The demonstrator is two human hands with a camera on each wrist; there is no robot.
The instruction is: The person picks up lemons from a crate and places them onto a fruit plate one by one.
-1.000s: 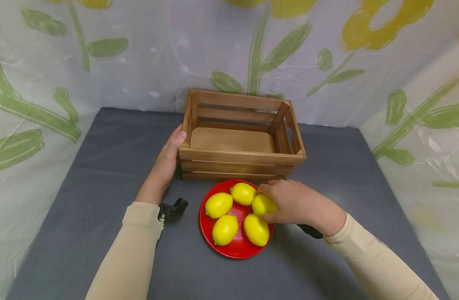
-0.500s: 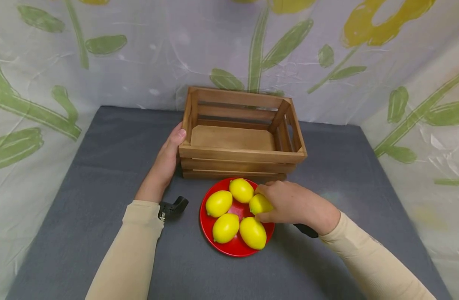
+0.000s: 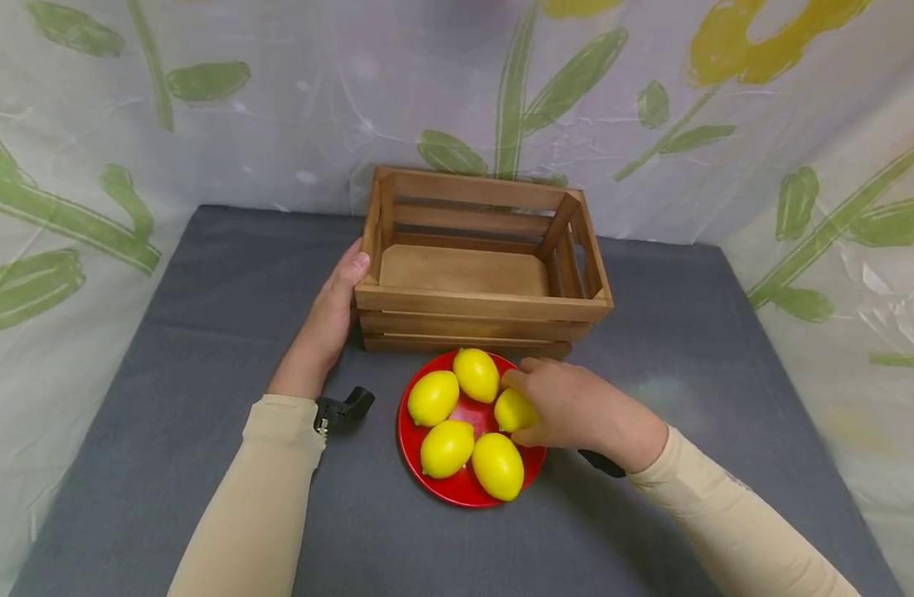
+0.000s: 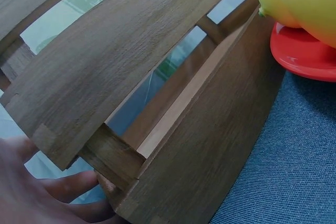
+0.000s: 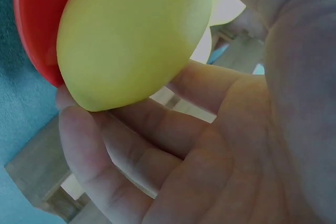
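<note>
Right hand [image 3: 569, 406]: fingers [image 5: 131, 145] curled round one lemon [image 3: 512, 410], thumb side toward the wearer, fingertips on the far side of the fruit. In the right wrist view that lemon fills the cup of the palm, with the plate [image 5: 31, 19] just behind it.

Held lemon: rightmost of five on the red plate [image 3: 457, 489], at the plate's right edge. Its long axis is hard to read under the fingers. Whether it rests on the plate or is just clear of it cannot be told.

Other lemons [image 3: 446, 448]: four, lying free to the left of the held one and near it.

Crate [image 3: 479, 307]: wooden, slatted, empty, directly beyond the plate, near slat close to the plate's far rim. It lies away from the wearer and up from the held lemon.

Left hand [image 3: 330, 319]: flat against the crate's left end, fingers straight, thumb tip at the top corner. It is well apart from the lemons; the right hand is the nearer one.
</note>
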